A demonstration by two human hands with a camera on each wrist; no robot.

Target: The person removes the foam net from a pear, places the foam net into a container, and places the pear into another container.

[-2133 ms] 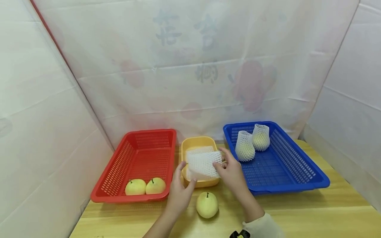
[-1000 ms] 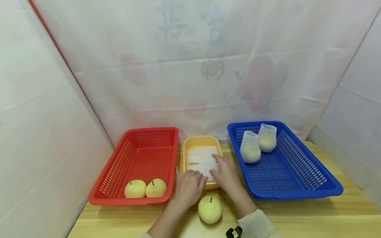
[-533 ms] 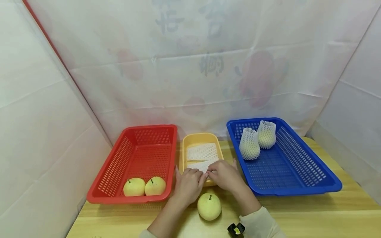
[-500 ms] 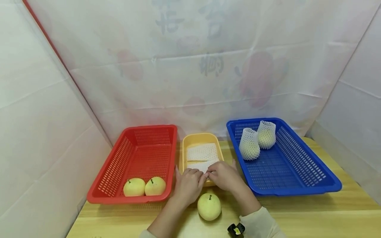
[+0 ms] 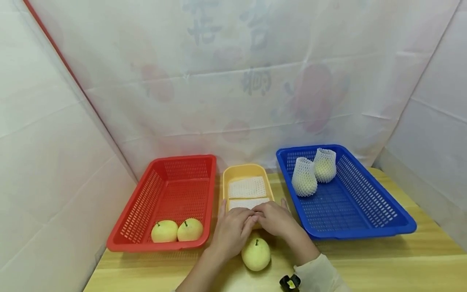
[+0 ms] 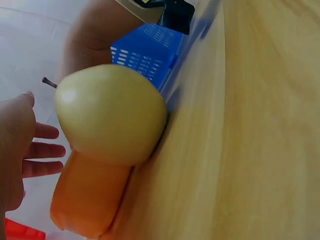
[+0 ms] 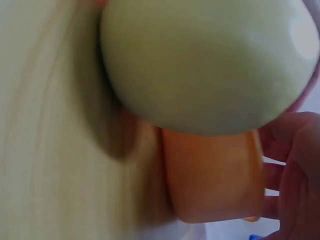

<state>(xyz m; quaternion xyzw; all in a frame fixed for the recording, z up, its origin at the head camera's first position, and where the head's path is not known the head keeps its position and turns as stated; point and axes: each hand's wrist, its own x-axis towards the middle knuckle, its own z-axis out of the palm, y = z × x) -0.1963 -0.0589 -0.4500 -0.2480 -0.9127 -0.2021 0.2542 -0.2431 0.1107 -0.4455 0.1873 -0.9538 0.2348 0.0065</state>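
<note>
My left hand point(image 5: 231, 229) and right hand point(image 5: 275, 219) meet over the near end of a yellow tray point(image 5: 244, 170), fingertips close together. Beneath them lies a flat white foam net sleeve point(image 5: 248, 204); its near edge is hidden by the hands. A second foam net sleeve point(image 5: 248, 187) lies flat behind it. In the left wrist view the left fingers point(image 6: 45, 150) stand straight and slightly apart. The right fingers point(image 7: 274, 175) reach behind the tray's rim in the right wrist view, their tips hidden. A yellow pear point(image 5: 256, 254) stands stem-up on the table just below the hands.
To the left is a red basket point(image 5: 125, 227) with two bare pears point(image 5: 176, 231) at its near edge. A blue basket point(image 5: 365, 233) on the right holds two pears in foam nets point(image 5: 304, 178). A cloth wall point(image 5: 219, 101) rises behind the wooden table point(image 5: 365, 267).
Both hands held the foam net sleeve up over the tray, then lowered it in. The right hand came toward the left, and the sleeve now lies straighter.
</note>
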